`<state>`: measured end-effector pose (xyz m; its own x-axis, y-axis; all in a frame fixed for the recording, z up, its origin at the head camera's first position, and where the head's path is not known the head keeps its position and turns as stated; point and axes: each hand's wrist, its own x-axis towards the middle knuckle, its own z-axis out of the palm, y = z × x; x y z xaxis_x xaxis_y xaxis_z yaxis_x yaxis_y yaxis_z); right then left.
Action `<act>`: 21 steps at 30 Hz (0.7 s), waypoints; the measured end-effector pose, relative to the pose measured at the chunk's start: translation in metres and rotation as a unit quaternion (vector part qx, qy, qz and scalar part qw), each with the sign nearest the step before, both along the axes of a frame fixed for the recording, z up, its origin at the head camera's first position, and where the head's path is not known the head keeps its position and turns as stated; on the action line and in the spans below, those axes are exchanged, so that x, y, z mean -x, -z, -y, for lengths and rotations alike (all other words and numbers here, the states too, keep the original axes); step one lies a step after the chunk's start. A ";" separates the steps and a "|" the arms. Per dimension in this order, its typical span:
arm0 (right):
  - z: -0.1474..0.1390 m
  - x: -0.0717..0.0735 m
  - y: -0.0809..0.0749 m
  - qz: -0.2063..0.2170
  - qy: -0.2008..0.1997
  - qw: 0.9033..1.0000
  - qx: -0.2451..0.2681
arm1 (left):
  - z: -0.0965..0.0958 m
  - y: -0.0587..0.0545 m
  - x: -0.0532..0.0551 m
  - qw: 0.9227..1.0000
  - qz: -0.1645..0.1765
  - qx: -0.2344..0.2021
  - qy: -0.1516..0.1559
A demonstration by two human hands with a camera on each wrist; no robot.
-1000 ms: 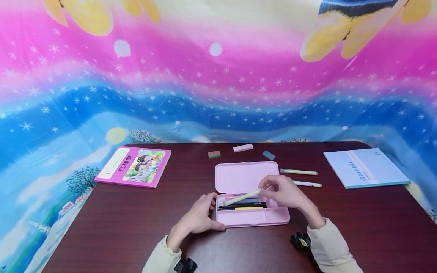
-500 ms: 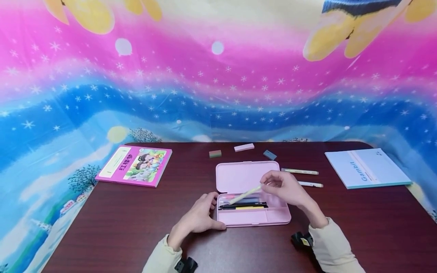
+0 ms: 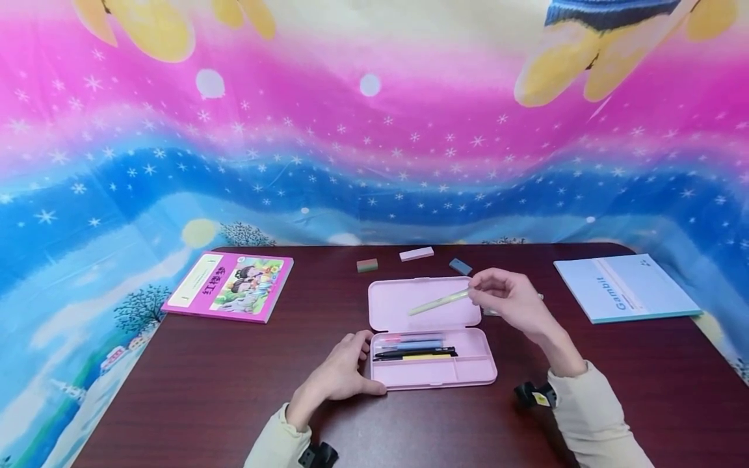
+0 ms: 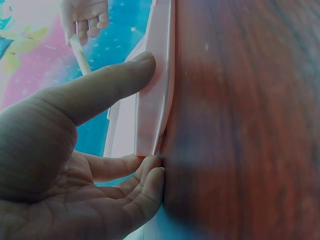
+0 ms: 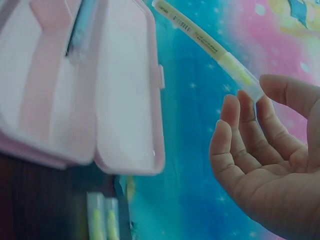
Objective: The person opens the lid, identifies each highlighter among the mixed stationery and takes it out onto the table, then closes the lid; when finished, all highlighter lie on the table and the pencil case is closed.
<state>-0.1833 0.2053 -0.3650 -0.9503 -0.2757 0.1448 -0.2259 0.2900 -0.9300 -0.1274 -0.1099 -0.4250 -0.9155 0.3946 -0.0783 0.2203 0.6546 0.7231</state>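
A pink pencil case (image 3: 414, 372) lies with its lid (image 3: 398, 296) raised back, several pens (image 3: 412, 346) in its long rear compartment. My left hand (image 3: 339, 370) holds the case's left end, the thumb at the front wall and the curled fingers at the side, as the left wrist view shows. Between thumb and fingertips my right hand (image 3: 515, 302) pinches one end of a yellow highlighter (image 5: 192, 32), which slants in the air over the lid. Two more highlighters (image 5: 97, 217) lie on the table right of the case, mostly covered by the right hand in the head view.
Behind the case lie a green-and-orange eraser (image 3: 367, 265), a pink eraser (image 3: 417, 253) and a blue eraser (image 3: 460, 266). A pink book (image 3: 228, 286) is at the left, a light-blue notebook (image 3: 626, 289) at the right. A patterned cloth (image 3: 374, 162) hangs behind the table.
My right hand has lifted the highlighter from over the pen compartment, moving up and to the right until it is over the lid. My left hand stays on the case.
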 end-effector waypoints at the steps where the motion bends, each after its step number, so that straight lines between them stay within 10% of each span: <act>1: -0.003 0.000 -0.002 -0.004 0.000 1.000 0.006 | 0.000 0.000 0.000 1.000 0.001 0.001 -0.001; 21: -0.098 -0.011 0.000 -0.009 0.038 0.995 0.088 | 0.000 -0.001 -0.001 1.000 0.007 0.004 -0.002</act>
